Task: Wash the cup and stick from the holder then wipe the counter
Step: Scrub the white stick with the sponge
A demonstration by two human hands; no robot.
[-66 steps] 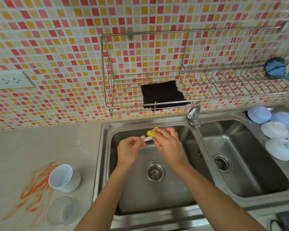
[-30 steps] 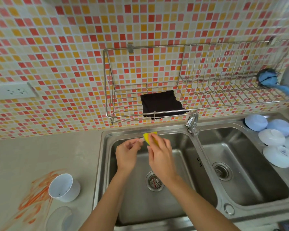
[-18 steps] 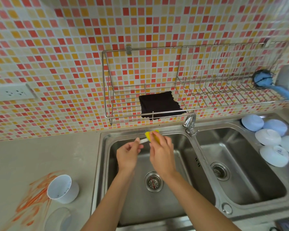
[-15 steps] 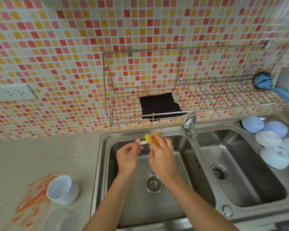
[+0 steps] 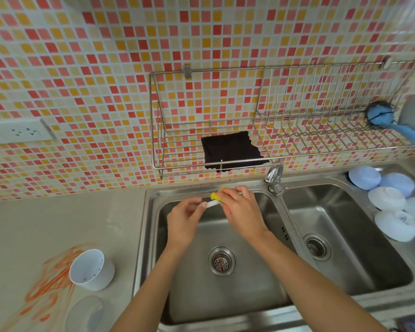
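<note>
Pinched at its left end by the left hand (image 5: 183, 218), the white stick (image 5: 211, 203) sits above the left sink basin (image 5: 225, 295), centre frame; the right hand (image 5: 240, 206) squeezes a yellow sponge (image 5: 215, 195) around it; probably light, stiff, soapy-slick; hold both ends.

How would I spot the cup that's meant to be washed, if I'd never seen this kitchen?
Start at the double sink and look to the counter on its left. There, a white cup lies tipped on its side over orange smears. Unlike the upturned bowls right of the sink, it is tall and shows its open mouth.
</note>
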